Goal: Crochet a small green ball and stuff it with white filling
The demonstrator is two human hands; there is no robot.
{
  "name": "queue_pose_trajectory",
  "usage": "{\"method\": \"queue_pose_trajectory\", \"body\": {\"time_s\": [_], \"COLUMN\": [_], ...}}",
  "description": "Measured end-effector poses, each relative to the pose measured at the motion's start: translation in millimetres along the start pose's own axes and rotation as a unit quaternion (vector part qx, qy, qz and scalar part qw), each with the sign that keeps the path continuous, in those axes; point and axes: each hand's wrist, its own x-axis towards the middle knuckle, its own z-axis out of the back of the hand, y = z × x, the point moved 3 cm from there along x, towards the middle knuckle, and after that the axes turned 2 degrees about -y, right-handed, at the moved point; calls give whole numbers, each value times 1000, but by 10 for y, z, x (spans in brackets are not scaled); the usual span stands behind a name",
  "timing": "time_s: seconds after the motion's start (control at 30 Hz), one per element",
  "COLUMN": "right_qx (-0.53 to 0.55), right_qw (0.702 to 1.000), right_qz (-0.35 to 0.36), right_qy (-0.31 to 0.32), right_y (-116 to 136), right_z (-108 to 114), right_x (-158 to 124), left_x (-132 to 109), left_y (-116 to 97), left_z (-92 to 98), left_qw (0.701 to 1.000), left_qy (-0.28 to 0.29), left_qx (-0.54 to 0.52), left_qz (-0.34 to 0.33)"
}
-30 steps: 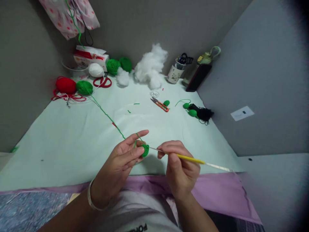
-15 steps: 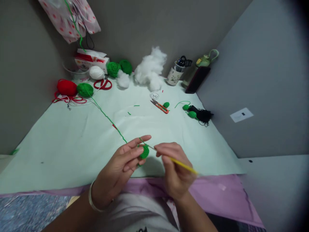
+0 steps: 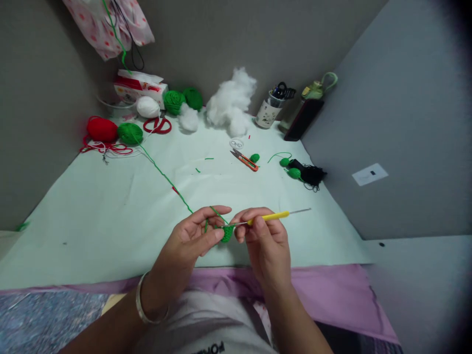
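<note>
Between the thumb and fingers of my left hand [image 3: 197, 235] is a small green crochet piece [image 3: 226, 234], partly hidden by the thumb. Green yarn [image 3: 162, 173] runs over the raised left index finger and back to a green yarn ball [image 3: 130, 133] at the left. My right hand [image 3: 266, 241] is closed around a crochet hook [image 3: 271, 216] with a yellow handle. The hook's thin metal tip lies at the upper edge of the green piece, and its other metal end points right.
Orange-handled thread snips [image 3: 245, 160] lie beyond my hands beside a small green crocheted ball [image 3: 254, 158]. Black yarn [image 3: 311, 174] sits at the right. White stuffing [image 3: 231, 103], red scissors [image 3: 157, 125], a red yarn ball [image 3: 102, 129] and a pen cup [image 3: 269, 112] stand along the back.
My right hand has turned, bringing the hook from a downward slant to nearly level. The green piece has tilted in my left fingers and shifted slightly right.
</note>
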Motion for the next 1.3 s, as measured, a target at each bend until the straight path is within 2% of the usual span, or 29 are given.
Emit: {"method": "queue_pose_trajectory", "body": {"time_s": [0.13, 0.5, 0.6, 0.7, 0.77, 0.83, 0.87, 0.93, 1.0, 1.07, 1.17, 1.3], "right_qx": [1, -110, -202, -282, -319, -325, -313, -253, -170, -101, -56, -50], "right_qw": [1000, 990, 967, 927, 898, 887, 893, 926, 964, 986, 996, 997], "right_qz": [-6, 78, 145, 232, 289, 319, 317, 279, 206, 134, 74, 55], "right_qy": [11, 45, 62, 84, 88, 79, 66, 27, -3, -11, -10, -6], "right_y": [19, 107, 132, 118, 90, 65, 57, 52, 43, 29, 17, 24], "right_z": [-1, 7, 0, -13, -22, -26, -24, -11, -3, -11, -21, -14], "right_x": [14, -88, -136, -189, -216, -223, -215, -177, -122, -68, -16, 0], "left_x": [-7, -28, -35, -92, -142, -172, -173, -149, -106, -68, -44, -54], "left_y": [-22, -50, -50, -68, -85, -97, -101, -107, -113, -120, -121, -118], "left_z": [4, 38, 40, -22, -83, -118, -117, -92, -63, -48, -45, -56], "left_qw": [1000, 998, 991, 972, 960, 959, 963, 980, 994, 999, 1000, 1000], "left_qy": [-13, -33, -68, -109, -119, -114, -108, -85, -48, -17, -6, -5], "left_qx": [22, 33, 88, 167, 207, 214, 200, 143, 73, 27, 11, 12], "left_qz": [2, -38, -74, -120, -146, -149, -141, -108, -71, -43, -23, -15]}}
